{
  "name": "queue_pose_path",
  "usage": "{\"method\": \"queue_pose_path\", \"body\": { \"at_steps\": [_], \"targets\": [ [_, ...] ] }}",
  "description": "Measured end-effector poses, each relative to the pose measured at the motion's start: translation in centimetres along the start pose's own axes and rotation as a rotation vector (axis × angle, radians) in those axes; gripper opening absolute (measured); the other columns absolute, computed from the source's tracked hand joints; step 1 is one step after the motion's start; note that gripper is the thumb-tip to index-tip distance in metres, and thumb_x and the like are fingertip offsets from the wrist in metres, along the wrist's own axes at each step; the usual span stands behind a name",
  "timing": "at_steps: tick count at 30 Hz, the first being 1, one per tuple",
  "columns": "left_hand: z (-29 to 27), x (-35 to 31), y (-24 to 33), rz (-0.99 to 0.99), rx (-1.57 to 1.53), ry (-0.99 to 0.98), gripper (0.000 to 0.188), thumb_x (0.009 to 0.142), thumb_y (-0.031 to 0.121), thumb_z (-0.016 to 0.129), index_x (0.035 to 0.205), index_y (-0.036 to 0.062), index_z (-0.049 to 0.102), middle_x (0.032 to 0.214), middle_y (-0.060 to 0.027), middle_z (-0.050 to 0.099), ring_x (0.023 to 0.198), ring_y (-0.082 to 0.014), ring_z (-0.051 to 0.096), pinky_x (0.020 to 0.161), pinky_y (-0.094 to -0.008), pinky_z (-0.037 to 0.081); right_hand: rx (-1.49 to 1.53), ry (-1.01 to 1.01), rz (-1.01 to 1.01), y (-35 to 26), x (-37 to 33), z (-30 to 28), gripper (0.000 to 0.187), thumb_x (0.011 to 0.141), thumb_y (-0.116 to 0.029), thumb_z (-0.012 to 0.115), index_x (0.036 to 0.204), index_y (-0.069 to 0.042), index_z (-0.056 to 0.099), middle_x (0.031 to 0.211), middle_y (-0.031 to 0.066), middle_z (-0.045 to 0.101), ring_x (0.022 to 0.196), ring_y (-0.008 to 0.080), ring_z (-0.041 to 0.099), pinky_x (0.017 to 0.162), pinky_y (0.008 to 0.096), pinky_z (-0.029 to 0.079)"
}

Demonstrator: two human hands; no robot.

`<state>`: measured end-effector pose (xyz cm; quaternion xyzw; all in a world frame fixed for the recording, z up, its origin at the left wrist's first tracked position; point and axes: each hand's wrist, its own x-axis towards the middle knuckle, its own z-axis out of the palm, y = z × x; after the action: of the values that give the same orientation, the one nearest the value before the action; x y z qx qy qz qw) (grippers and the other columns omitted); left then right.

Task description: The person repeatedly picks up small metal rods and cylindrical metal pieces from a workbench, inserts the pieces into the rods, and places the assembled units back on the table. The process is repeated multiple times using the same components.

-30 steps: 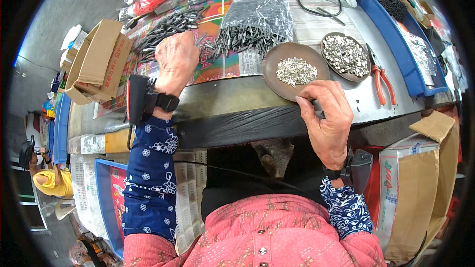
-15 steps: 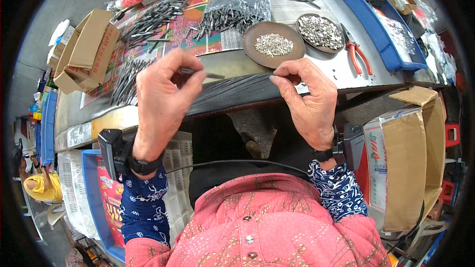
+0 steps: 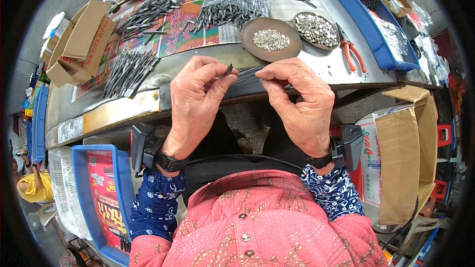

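My left hand is closed in a pinch on a short black strip, whose dark end sticks up between thumb and forefinger. Facing it, a small gap away, my right hand has thumb and forefinger pressed together; what they hold, if anything, is too small to make out. Behind and between the hands, long thin black cords lie along the table's front edge. Just beyond my right hand is a brown plate with a heap of small silvery metal pieces.
A second dish holds greyish metal bits, beside red-handled pliers. Black strips lie in piles on the left, others in a clear plastic bag. Blue trays and cardboard boxes flank me.
My left hand has moved right, toward my right hand, with the black strip now showing upright at its fingertips. My right hand has shifted slightly left and keeps its pinch.
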<state>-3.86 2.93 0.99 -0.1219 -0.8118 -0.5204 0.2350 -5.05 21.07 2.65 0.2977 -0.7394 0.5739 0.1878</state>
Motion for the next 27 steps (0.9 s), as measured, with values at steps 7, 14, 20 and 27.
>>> {"method": "queue_pose_path", "body": {
  "at_steps": [7,14,20,27],
  "targets": [
    [0.3,-1.5,2.4,-0.214,-0.107,-0.061,0.017,0.084,0.000,0.064,0.102,0.0012,0.066,0.071,-0.0041,0.064,0.053,-0.0068,0.053,0.049,-0.0223,0.042,0.009,-0.017,-0.061,-0.7,0.4,0.5,0.018,0.079,0.010,0.060,0.094,0.002,0.067,0.089,0.0070,0.064,0.082,0.0116,0.061,0.070,0.0233,0.049],
    [0.2,-2.5,3.4,-0.420,-0.382,-0.107,0.008,0.089,0.000,0.062,0.095,-0.0014,0.057,0.069,-0.0008,0.064,0.056,-0.0002,0.050,0.048,-0.0174,0.039,0.056,-0.012,0.026,-0.7,-0.3,1.3,0.020,0.080,0.010,0.064,0.098,0.002,0.061,0.091,0.0057,0.063,0.081,0.0094,0.060,0.071,0.0231,0.051],
    [0.4,-2.9,3.6,-0.423,-0.380,-0.099,0.009,0.088,-0.001,0.063,0.095,-0.0014,0.058,0.069,-0.0011,0.065,0.058,0.0000,0.051,0.048,-0.0171,0.039,0.052,-0.026,0.023,-0.4,-0.4,1.3,0.019,0.080,0.009,0.065,0.096,0.002,0.059,0.091,0.0062,0.063,0.081,0.0099,0.061,0.071,0.0240,0.051],
    [0.4,-3.1,3.8,-0.423,-0.338,-0.089,0.008,0.087,-0.002,0.064,0.094,-0.0015,0.059,0.069,-0.0015,0.065,0.059,-0.0011,0.054,0.051,-0.0178,0.043,0.022,-0.036,0.030,-0.3,-0.6,1.3,0.018,0.079,0.008,0.065,0.095,0.001,0.060,0.090,0.0056,0.063,0.080,0.0098,0.061,0.070,0.0238,0.052]
  ]
}}
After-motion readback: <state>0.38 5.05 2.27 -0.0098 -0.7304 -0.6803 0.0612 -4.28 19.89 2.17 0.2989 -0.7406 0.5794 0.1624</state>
